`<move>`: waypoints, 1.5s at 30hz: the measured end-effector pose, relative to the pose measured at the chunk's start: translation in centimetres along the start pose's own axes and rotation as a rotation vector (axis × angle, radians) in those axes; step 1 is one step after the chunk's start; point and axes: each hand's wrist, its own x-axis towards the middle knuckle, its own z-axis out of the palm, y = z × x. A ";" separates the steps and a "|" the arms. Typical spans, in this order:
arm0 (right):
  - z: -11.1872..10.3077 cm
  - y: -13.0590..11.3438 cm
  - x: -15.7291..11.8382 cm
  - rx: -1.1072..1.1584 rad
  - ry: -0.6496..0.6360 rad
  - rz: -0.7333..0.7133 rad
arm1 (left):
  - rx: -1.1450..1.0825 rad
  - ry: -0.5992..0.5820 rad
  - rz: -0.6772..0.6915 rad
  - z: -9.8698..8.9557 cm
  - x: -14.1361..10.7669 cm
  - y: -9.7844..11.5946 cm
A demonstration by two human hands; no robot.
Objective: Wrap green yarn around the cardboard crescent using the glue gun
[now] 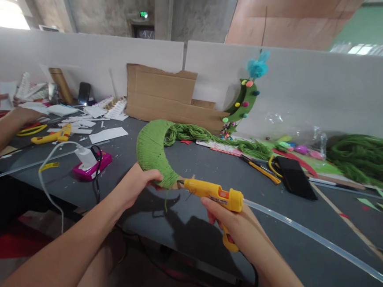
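Note:
My left hand (145,176) grips a crescent wrapped in green yarn (152,147) near its lower end, thumb on top and the other fingers mostly hidden behind. A loose yarn tail hangs below it. In my right hand (224,214) is a yellow hot glue gun (212,194), fingers closed around its handle. Its nozzle points left, at the crescent's lower tip, where a bit of bare brown shows; whether it touches, I cannot tell. A long clear glue stick (316,244) sticks out of the gun's back toward the lower right.
Green yarn strands (192,134) trail behind the crescent. A decorated green crescent (246,101) stands before torn cardboard (159,92). A black phone (295,177) and yellow-handled scissors (264,171) lie right. A pink power strip (92,166), another glue gun (53,136) and a co-worker's arm (3,124) are left.

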 end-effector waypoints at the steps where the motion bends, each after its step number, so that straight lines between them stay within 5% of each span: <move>1: -0.1 0.1 0.2 0.006 0.013 0.000 | -0.010 0.001 -0.008 0.0 0.0 0.0; 7: -0.7 1.7 2.1 0.214 0.137 -0.014 | -0.071 0.015 -0.030 -0.1 0.1 0.1; 12: -1.9 3.4 4.1 0.401 -0.091 -0.064 | -0.068 0.014 -0.034 -0.5 0.5 0.0; 19: -2.0 4.6 5.8 -0.053 -0.025 -0.049 | -0.147 -0.015 -0.055 -0.3 0.0 0.2; 25: -1.5 5.1 6.4 -0.465 0.250 -0.113 | -0.244 -0.146 -0.120 0.9 -1.2 0.3; 30: -0.7 3.6 4.0 -0.614 0.541 -0.442 | -0.287 -0.170 -0.155 1.8 -1.8 0.1; 35: 0.8 2.6 1.5 -0.695 0.636 -1.196 | -0.317 -0.165 -0.195 2.2 -1.7 -0.1; 45: 2.5 2.6 1.3 -0.873 0.541 -1.274 | -0.287 -0.180 -0.153 3.5 -2.0 -0.6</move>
